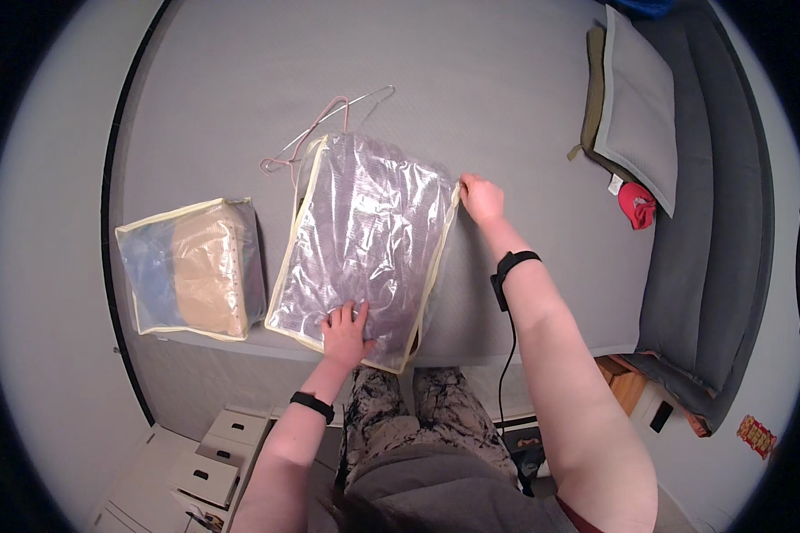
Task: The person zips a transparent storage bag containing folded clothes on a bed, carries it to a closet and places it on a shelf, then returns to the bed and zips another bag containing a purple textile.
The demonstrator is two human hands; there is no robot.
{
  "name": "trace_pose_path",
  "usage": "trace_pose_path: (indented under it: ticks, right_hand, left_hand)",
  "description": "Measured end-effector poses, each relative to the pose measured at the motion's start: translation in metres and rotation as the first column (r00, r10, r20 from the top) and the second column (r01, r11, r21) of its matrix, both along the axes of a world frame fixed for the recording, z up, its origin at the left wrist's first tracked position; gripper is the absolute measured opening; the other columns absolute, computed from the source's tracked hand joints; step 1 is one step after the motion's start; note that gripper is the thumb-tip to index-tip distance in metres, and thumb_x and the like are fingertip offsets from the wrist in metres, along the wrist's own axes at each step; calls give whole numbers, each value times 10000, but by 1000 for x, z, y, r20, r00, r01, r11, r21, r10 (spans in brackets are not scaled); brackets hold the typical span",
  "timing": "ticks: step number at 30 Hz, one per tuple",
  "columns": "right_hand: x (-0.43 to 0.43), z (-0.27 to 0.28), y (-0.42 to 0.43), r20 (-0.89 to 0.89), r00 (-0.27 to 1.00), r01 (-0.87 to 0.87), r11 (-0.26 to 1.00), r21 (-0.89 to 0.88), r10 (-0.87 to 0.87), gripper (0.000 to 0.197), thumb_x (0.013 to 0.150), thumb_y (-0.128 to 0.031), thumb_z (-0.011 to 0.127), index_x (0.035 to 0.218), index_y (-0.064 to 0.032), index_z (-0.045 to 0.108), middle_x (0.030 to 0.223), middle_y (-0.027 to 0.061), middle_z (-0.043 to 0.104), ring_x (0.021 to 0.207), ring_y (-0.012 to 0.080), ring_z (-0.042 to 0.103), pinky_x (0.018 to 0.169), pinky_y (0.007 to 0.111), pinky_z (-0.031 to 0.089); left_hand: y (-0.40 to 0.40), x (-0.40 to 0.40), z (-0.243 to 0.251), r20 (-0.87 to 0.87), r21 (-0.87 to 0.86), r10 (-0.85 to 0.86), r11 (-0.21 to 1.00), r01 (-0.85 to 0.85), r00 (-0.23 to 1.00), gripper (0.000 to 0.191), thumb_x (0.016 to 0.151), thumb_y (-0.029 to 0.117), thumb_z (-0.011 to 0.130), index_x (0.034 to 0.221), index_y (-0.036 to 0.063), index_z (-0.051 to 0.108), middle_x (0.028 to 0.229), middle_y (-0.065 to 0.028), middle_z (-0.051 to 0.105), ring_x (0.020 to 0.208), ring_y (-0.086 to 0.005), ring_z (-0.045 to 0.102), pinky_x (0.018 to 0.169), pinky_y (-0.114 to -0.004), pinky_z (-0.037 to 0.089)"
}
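A clear plastic storage bag with cream piping lies on the grey bed right before me, with purplish fabric showing through its shiny top. My left hand rests on its near end, fingers spread over the plastic. At the bag's far right corner, my right hand pinches the piped edge; whether a zipper pull is between the fingers is hidden. Past the bag's far left corner lie a pink hanger and a silver wire hanger. To the left stands a second clear bag, holding blue and tan folded fabric.
A grey cushion leans on the padded headboard at the right, with a red cloth item beside it. White drawers stand below the bed's left end. A black cable hangs from my right wrist.
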State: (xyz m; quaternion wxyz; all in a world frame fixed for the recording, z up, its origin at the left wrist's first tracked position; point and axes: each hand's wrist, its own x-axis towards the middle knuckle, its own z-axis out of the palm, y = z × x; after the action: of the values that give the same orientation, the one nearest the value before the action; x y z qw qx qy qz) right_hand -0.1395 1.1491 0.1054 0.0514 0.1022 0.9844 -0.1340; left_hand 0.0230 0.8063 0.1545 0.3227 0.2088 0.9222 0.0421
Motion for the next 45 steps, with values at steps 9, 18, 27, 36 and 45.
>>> trace_pose_path:
  ticks: [9,18,27,36,45]
  right_hand:
    - [6,-10,15,141,955,292,756,-586,-260,54,820,-132,581,835,-82,597,746,46,612,686,183,617,582,326,509]
    - [9,-15,16,212,898,392,480,-785,-387,54,832,-102,607,842,-49,600,682,-1,580,620,84,556,528,254,466]
    - [6,-23,15,184,913,353,475,-806,-365,62,832,-110,607,838,-49,599,674,-1,574,583,77,519,513,245,432]
    - [7,-13,19,305,882,414,278,-867,-360,83,870,-134,566,888,-54,579,716,-3,584,678,81,558,574,253,469]
    - [19,-42,31,127,952,248,459,-853,-279,88,855,-128,543,900,-58,568,707,65,590,619,170,536,586,306,437]
  left_hand:
    - [4,6,-1,-34,11,37,999,-36,999,842,642,370,756,1353,183,345,1315,-101,346,1190,-290,351,990,-481,270]
    - [34,-39,9,-5,206,162,966,-157,987,361,773,263,650,1102,124,597,1160,-49,512,1078,-242,469,959,-474,314]
    - [163,-191,-10,-247,640,205,768,0,947,256,802,61,511,1006,108,658,968,-78,607,910,-283,562,810,-382,451]
    - [226,-243,-56,-271,419,-198,857,301,942,253,826,192,561,1050,242,668,1235,15,535,1226,-202,402,1011,-395,303]
    - [235,-266,-68,-18,510,-315,813,279,949,159,811,255,579,905,181,684,989,36,626,1002,-200,533,849,-336,429]
